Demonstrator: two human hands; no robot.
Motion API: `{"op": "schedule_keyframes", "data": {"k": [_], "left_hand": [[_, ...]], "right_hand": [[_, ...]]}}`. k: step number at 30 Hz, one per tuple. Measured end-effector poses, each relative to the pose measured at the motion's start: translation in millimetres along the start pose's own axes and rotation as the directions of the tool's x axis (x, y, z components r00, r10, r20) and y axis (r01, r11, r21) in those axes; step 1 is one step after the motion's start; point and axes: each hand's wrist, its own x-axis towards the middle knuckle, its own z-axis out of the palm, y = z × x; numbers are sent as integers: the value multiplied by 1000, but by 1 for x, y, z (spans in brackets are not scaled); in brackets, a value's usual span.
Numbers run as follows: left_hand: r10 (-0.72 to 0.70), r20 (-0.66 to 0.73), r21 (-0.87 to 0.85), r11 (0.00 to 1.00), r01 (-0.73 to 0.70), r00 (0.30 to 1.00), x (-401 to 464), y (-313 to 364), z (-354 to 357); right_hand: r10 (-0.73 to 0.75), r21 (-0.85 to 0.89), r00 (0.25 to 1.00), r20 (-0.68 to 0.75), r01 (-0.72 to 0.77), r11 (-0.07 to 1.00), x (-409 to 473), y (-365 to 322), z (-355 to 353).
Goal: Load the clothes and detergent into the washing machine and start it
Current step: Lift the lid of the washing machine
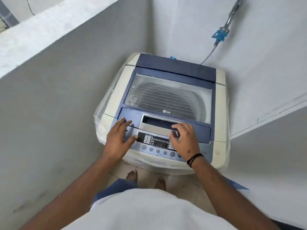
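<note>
A cream and blue top-loading washing machine (221, 90) stands in a wall corner, its transparent lid (167, 97) closed over a dark drum. My left hand (118, 138) lies flat with straight fingers on the lid's front left corner, above the control panel (157, 143). My right hand (183, 138) hovers over the silver lid handle (156, 123), fingers slightly bent and touching its front edge. No clothes or detergent are in view.
Grey walls close in on the left and behind. A tap with a blue fitting (220, 36) and a hose hang on the back wall. A white ledge (269, 113) juts out at right. My bare feet stand on the tiled floor (146, 176).
</note>
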Motion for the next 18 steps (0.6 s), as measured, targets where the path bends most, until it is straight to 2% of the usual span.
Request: {"op": "schedule_keyframes", "data": {"k": [3,6,9,13,16,18], "left_hand": [[34,21,101,994,-36,999,7,-11,-5],[74,53,139,987,-81,996,9,-20,-9],[88,64,130,987,-96,994,11,-27,-14],[112,39,115,987,-116,993,14,-26,-17],[112,-8,168,980,-109,994,20,-25,-23],[165,-59,234,961,-147,985,24,-23,-30]], "right_hand": [[72,84,983,170,-87,993,13,-15,4],[69,-74,963,262,-51,996,16,-25,9],[113,-159,949,296,-67,985,19,-29,11],[143,-176,939,313,-91,980,25,-37,9],[147,-170,938,315,-97,981,30,-42,0],[147,-155,949,279,-107,982,35,-47,-11]]}}
